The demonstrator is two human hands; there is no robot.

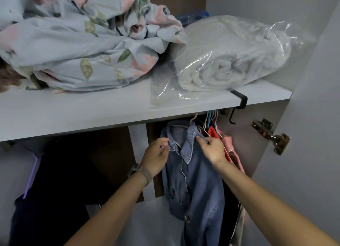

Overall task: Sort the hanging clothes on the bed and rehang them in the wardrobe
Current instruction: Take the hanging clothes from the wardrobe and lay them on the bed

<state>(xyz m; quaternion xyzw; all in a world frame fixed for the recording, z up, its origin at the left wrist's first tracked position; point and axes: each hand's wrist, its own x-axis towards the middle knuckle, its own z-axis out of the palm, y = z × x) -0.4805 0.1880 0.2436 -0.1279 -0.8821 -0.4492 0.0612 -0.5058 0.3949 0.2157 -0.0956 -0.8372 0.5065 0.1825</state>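
A blue denim shirt (196, 187) hangs on a pale hanger (193, 118) under the wardrobe shelf (77, 115). My left hand (156, 155), with a watch at the wrist, pinches the left side of the shirt's collar. My right hand (211, 150) grips the right side of the collar. Behind the shirt hang red and pink garments (229, 144) on several hangers packed to the right. The rail itself is hidden by the shelf.
On the shelf lie floral bedding (79, 41) and a white blanket in a clear plastic bag (226, 58). A black hook (239, 102) clips over the shelf edge. The open door's hinge (270, 135) is at right. Dark clothing on a purple hanger (31, 179) hangs at left.
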